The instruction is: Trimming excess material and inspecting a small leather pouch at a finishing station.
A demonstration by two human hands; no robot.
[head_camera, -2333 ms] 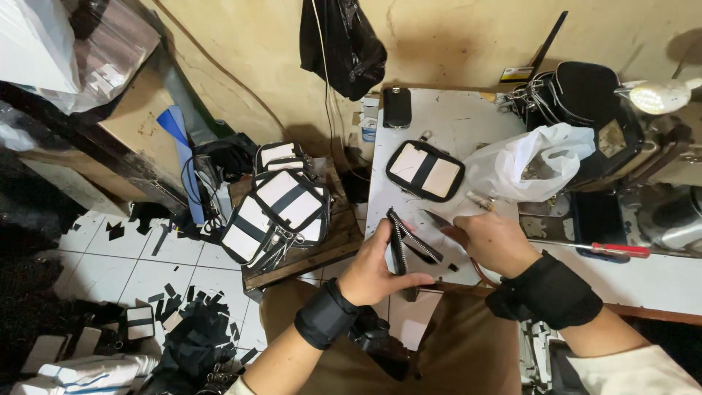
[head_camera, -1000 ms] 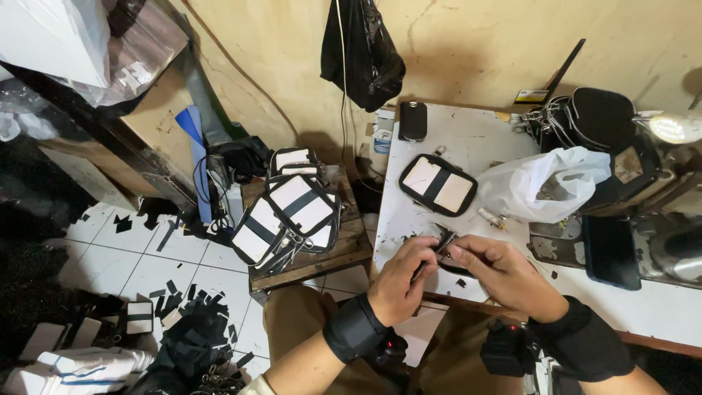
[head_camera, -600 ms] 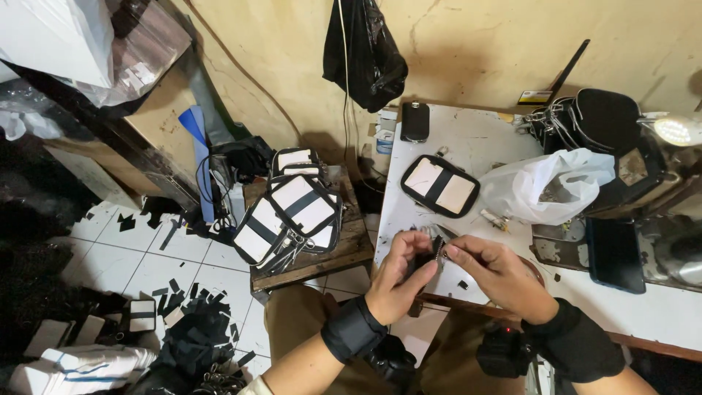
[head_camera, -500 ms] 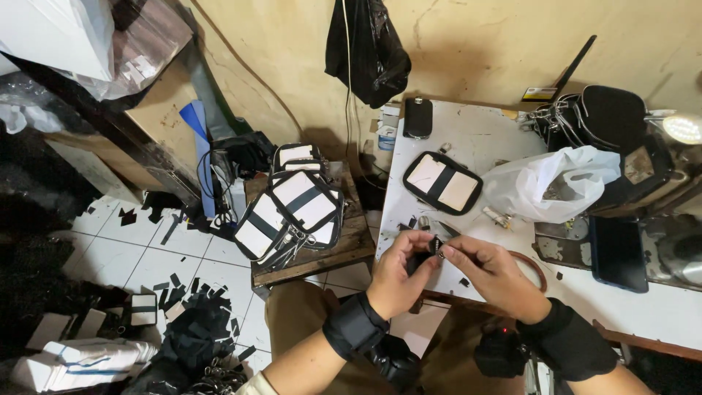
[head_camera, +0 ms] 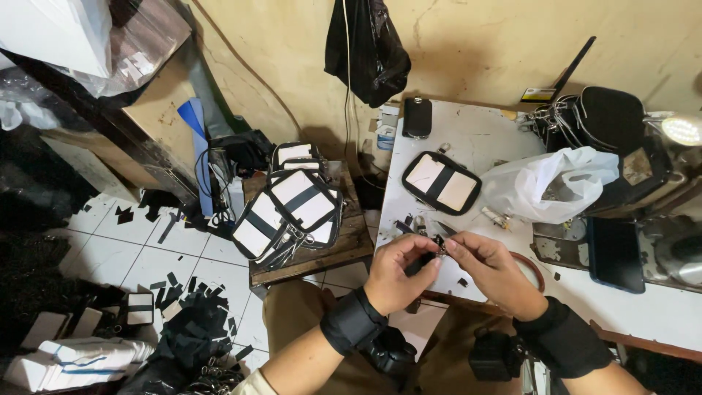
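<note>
A stack of finished black-and-white pouches [head_camera: 292,208] rests on the wooden stool [head_camera: 344,252]. Over the table edge, left hand [head_camera: 395,274] and right hand [head_camera: 490,267] together pinch a small metal fitting [head_camera: 439,245], still being assembled. One pouch [head_camera: 441,183] lies beyond.

A small black piece with a metal clip [head_camera: 439,246] sits pinched between both hands' fingertips, just below frame centre, mostly hidden.
</note>
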